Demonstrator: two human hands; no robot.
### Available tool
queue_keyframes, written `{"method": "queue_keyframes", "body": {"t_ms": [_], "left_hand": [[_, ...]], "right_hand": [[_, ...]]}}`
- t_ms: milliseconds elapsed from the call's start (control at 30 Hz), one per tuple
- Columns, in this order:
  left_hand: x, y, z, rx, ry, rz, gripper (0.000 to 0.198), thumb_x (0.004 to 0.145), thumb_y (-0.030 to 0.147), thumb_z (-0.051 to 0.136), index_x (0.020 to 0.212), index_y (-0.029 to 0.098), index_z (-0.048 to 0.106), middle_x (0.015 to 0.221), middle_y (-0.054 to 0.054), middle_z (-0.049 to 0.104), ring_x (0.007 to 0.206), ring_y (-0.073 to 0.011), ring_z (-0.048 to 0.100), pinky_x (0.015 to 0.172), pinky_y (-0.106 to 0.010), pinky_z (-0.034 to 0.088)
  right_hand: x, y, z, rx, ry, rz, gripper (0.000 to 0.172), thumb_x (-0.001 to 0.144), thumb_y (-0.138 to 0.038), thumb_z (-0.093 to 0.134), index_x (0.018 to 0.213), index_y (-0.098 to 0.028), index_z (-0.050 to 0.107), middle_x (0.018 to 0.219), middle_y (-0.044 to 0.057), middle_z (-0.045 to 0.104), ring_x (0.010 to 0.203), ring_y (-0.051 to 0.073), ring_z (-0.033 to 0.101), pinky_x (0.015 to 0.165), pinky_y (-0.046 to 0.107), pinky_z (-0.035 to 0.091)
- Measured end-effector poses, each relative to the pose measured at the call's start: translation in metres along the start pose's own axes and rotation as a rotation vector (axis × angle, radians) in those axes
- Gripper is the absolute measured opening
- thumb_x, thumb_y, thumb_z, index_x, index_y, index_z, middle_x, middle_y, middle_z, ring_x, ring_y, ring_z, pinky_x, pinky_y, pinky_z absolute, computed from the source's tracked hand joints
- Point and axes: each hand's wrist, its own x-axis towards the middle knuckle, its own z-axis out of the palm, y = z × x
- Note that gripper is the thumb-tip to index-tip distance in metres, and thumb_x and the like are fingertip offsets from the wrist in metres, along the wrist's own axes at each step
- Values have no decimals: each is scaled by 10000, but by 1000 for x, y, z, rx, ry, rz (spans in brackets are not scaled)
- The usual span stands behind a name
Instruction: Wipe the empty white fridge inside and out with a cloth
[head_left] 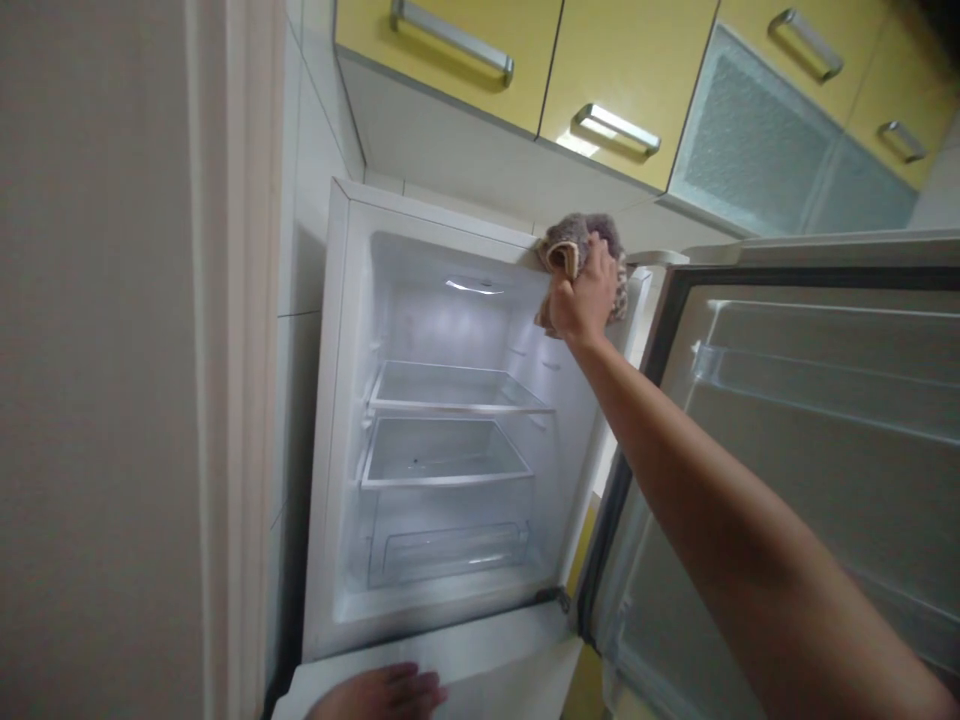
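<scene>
The fingers [598, 258] of our right hand [581, 305] grasp a bunched cloth [566, 232], which we have against the fridge [446, 222] at its top right front corner. Our left hand [386, 692] is dim and cut off by the view's lower edge; its fingers look outstretched and released, probably resting on the lower door [510, 660]. The upper door [780, 410] stands open on our right, behind our forearm [697, 480]. Inside we see two shelves [450, 450] and a clear drawer [454, 550] (the light [474, 286] is on).
</scene>
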Motion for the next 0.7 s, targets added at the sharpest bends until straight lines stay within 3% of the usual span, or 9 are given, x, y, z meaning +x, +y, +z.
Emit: {"method": "queue_keyframes", "body": {"t_ms": [100,233,333,433,533,633,700], "left_hand": [[5,1,-15,-35,-24,-49,298,1074,335,584,1327,301,737,1709,77,494,1522,-123,523,1189,-261,506],[12,0,-33,-119,-15,-105,276,1072,287,589,1308,269,730,1709,57,502,1537,-127,502,1255,-290,456],[13,0,-37,-156,-36,-118,284,1091,283,542,1311,259,720,1734,68,461,1525,-117,508,1266,-297,444],[11,-2,-36,-170,-72,-109,320,1087,285,538,1360,245,699,1763,49,415,1553,-131,473,1270,-308,442],[7,-6,-36,-179,-75,-89,339,1080,285,538,1376,223,691,1756,31,437,1561,-144,458,1262,-318,448],[8,0,-34,-225,-99,-101,359,1072,266,516,1392,227,674,1706,44,515,1544,-140,465,1302,-308,387],[13,20,-33,-232,-124,-243,373,1045,223,512,1378,259,677,1590,58,633,1467,-155,540,1302,-321,381]], "right_hand": [[-5,-88,9,115,-62,-249,650,1029,-302,509,1652,-131,433,1743,155,383,1658,304,296,1364,598,190],[-23,-210,29,245,-120,-573,697,1024,-321,586,1671,-134,410,1779,69,330,1672,214,247,1390,404,132],[-44,-261,57,380,-169,-677,622,1069,-325,449,1616,-32,413,1754,56,350,1677,197,163,1372,364,59],[-75,-267,82,552,-148,-668,572,1112,-365,346,1575,-58,482,1729,32,399,1692,210,98,1384,410,83],[-133,-244,94,650,-215,-714,531,1097,-352,473,1578,-133,525,1754,70,383,1705,230,121,1402,467,147],[-227,-215,91,687,-394,-799,567,1023,-273,618,1552,-85,539,1734,148,408,1680,261,238,1403,455,196],[-303,-197,86,678,-543,-839,577,1000,-274,670,1524,-56,562,1697,173,460,1639,255,332,1386,389,254]]}}
